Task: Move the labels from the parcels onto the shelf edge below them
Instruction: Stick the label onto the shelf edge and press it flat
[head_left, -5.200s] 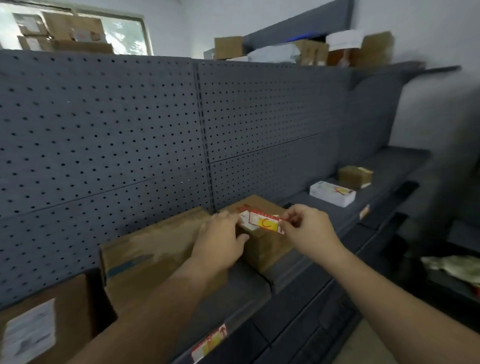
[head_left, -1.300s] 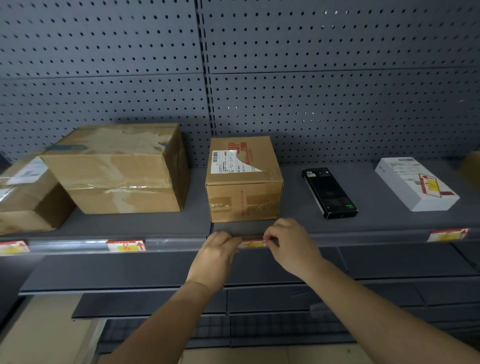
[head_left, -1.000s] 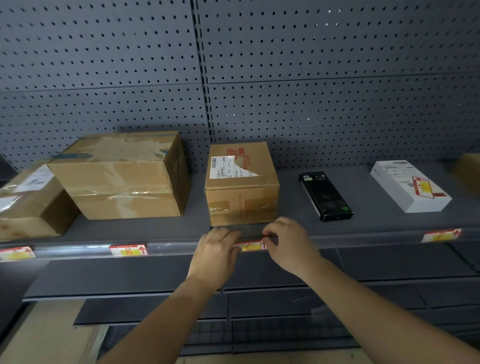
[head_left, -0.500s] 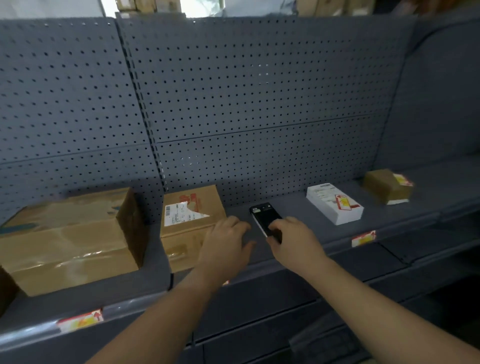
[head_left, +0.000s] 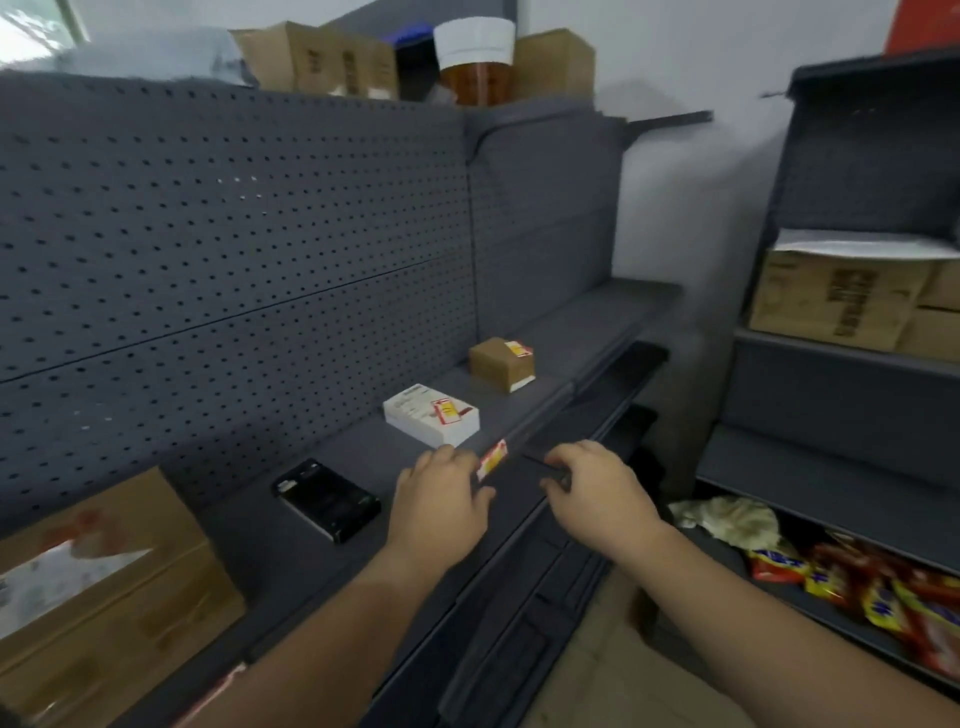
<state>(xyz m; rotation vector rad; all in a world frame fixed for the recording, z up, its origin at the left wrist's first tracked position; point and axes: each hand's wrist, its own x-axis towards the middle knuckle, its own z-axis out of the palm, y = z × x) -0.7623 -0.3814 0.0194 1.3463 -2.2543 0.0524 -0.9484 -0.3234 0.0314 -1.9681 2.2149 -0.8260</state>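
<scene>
A white box (head_left: 430, 421) lies on the grey shelf (head_left: 291, 530), with a red and yellow label (head_left: 448, 409) stuck on its top. Behind it a small brown parcel (head_left: 500, 365) carries another red and yellow label (head_left: 518, 349). A third label (head_left: 491, 459) sits on the shelf edge below the white box. My left hand (head_left: 439, 506) hovers over the shelf just left of that edge label, fingers loosely curled, holding nothing. My right hand (head_left: 597, 493) hangs in front of the shelf edge, right of the label, also with nothing in it.
A black phone (head_left: 326, 500) lies on the shelf left of my left hand. A brown carton (head_left: 98, 587) stands at the far left. Boxes and a jar (head_left: 474, 61) sit on top of the unit. A second rack at right holds cartons (head_left: 841, 299) and snack packets (head_left: 878, 597).
My view has swung to the right along the shelf. Both hands left the label below the brown carton, passed over the black phone and now sit near the edge label below the white box.
</scene>
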